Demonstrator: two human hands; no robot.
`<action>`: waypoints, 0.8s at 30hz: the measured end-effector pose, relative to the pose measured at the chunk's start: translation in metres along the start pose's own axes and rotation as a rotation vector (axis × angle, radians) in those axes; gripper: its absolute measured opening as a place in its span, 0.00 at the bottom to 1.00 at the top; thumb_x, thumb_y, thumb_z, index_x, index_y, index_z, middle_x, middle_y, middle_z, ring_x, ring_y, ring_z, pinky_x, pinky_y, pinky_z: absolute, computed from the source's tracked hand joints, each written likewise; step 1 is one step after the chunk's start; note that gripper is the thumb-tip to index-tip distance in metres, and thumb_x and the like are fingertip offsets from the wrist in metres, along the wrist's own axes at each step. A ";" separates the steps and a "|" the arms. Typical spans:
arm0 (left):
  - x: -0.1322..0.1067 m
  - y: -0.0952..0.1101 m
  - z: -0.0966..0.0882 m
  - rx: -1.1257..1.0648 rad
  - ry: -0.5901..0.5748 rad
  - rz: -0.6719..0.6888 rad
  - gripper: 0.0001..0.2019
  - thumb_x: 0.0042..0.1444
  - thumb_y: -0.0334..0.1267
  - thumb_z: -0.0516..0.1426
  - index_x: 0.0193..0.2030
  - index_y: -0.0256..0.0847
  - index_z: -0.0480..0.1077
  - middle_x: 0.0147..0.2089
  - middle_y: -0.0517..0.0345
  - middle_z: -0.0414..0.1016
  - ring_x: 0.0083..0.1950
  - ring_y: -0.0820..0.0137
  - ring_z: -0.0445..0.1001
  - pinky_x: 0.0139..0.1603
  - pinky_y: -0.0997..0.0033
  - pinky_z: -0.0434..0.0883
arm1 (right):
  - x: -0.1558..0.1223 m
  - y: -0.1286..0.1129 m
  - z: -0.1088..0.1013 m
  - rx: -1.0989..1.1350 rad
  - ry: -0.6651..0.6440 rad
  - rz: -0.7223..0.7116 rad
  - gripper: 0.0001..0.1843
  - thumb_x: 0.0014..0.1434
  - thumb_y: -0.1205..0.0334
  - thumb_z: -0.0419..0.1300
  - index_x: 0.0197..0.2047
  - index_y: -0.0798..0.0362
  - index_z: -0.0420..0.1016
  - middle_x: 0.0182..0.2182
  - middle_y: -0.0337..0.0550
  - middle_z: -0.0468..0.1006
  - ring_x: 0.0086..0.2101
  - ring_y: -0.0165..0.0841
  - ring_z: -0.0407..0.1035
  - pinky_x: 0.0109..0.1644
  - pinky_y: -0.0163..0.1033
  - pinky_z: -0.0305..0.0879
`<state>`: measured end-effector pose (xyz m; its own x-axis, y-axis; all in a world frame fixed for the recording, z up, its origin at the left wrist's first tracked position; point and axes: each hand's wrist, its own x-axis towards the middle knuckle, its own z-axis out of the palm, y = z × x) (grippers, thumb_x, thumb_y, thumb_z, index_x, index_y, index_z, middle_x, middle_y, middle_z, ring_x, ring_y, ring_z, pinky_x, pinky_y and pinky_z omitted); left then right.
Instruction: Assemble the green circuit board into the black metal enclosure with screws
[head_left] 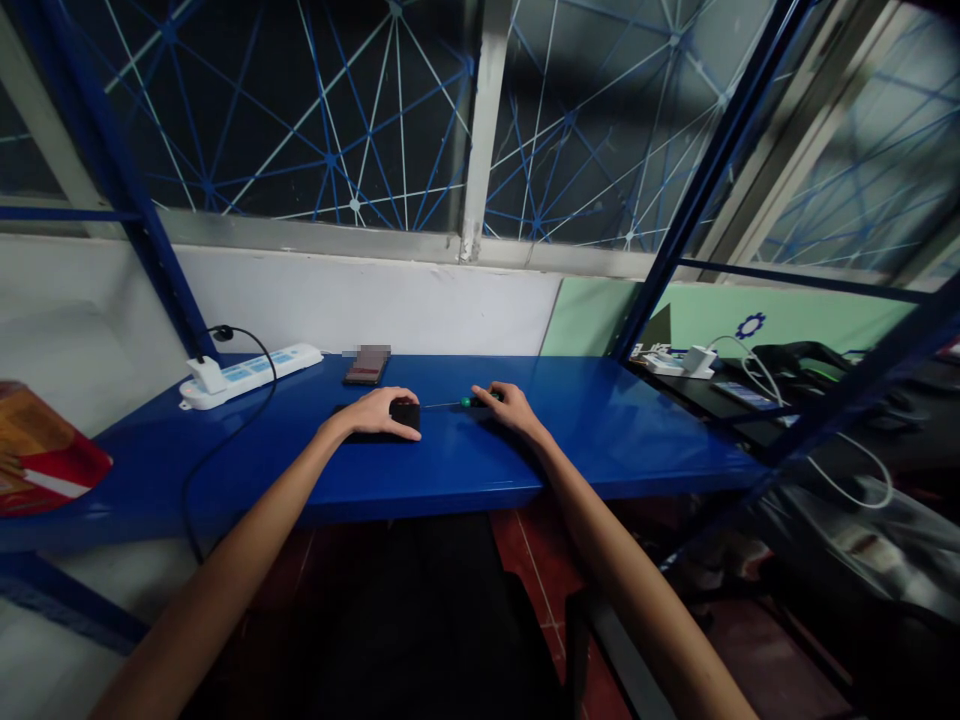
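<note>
My left hand (375, 412) rests over a flat black box-like object (406, 416) on the blue table, fingers and thumb curved around its right part. What exactly the object is, I cannot make out. My right hand (510, 405) is closed around the green and black handle of a screwdriver (466, 402). Its thin shaft points left, level with the tabletop, and the tip is close to the right edge of the black object. Whether the tip touches it cannot be seen. Behind my left hand lies a phone-like dark slab (367, 366).
A white power strip (251, 375) with a plugged-in black cable (225, 440) lies at the back left of the blue table (600, 430). A red and orange packet (45, 455) stands at the left edge. Blue uprights (690, 190) frame the table; chargers (697, 361) sit beyond on the right.
</note>
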<state>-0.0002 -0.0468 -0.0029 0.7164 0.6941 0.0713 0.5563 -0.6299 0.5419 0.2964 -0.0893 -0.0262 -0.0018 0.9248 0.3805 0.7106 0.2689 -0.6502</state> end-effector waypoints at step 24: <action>-0.001 0.003 -0.001 -0.019 -0.001 0.002 0.30 0.44 0.59 0.62 0.50 0.44 0.71 0.53 0.50 0.73 0.51 0.57 0.71 0.47 0.63 0.67 | 0.001 0.006 -0.002 -0.010 -0.050 0.075 0.25 0.48 0.35 0.61 0.32 0.51 0.69 0.26 0.37 0.71 0.28 0.31 0.64 0.30 0.34 0.55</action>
<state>0.0005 -0.0486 -0.0009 0.7180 0.6923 0.0721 0.5466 -0.6249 0.5574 0.3023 -0.0871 -0.0281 0.0169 0.9546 0.2974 0.7167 0.1958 -0.6693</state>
